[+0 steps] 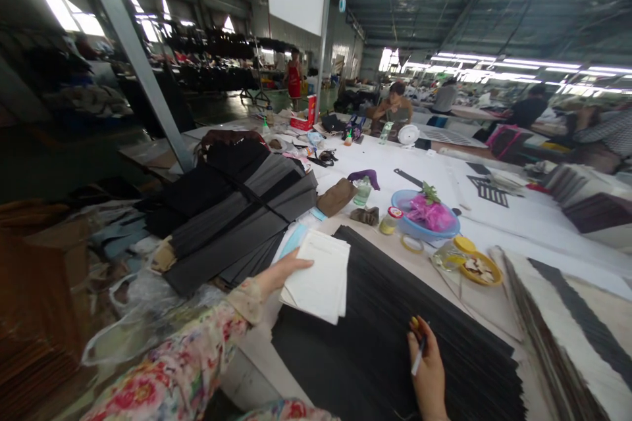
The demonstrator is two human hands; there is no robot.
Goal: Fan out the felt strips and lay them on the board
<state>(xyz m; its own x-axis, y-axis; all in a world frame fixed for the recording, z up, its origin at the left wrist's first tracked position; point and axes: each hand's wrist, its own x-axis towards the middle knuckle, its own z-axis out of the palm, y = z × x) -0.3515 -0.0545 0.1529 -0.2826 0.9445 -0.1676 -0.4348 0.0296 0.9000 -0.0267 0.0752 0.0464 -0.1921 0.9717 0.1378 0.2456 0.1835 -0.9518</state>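
My left hand [282, 274] grips a thin stack of white paper sheets [318, 276], thumb lying across the top, fingers hidden beneath. The sheets are raised over the left end of a broad pile of dark grey fabric pieces [375, 316]. Lower right, above the same pile, my right hand [428, 365] is closed around a slim pen [419, 356] with a whitish lower part. Something small and yellow shows at its fingertips; I cannot tell what. Floral sleeves cover my forearms.
Fanned dark fabric strips [237, 204] lie left, beside a clear plastic bag [143, 306]. Beyond the pile stand a blue basin [402, 200] with a pink bag, a small jar [390, 220] and a yellow bowl [496, 270]. More stacked strips [557, 335] lie right. A person [392, 105] sits across the table.
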